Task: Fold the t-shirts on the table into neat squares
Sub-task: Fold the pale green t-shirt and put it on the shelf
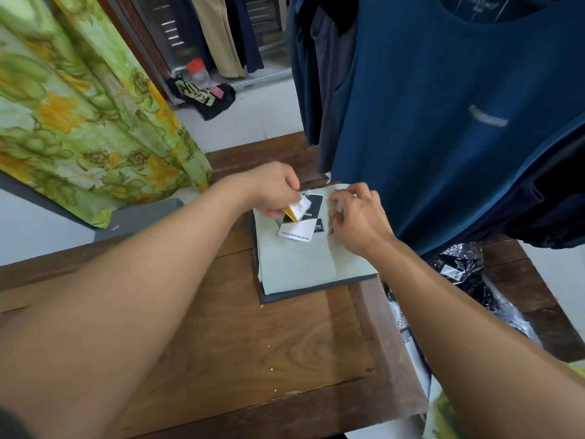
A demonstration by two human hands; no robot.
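Both grips are at the tagged end of a folded pale t-shirt (297, 264) on the table (253, 343).

I see the pale t-shirt folded into a rectangle towards the table's far right, lying on a dark grey layer (285, 297) whose edges show along its near and left sides. My left grip (275, 188) pinches a small white-and-yellow tag (297, 209) over the shirt's far end, just above a black tag (311, 205) and a white tag (296, 232) resting on the fabric. My right grip (357, 217) has its fingers curled, pinching a fold at the shirt's far right edge. A blue t-shirt (443, 122) hangs close behind it.
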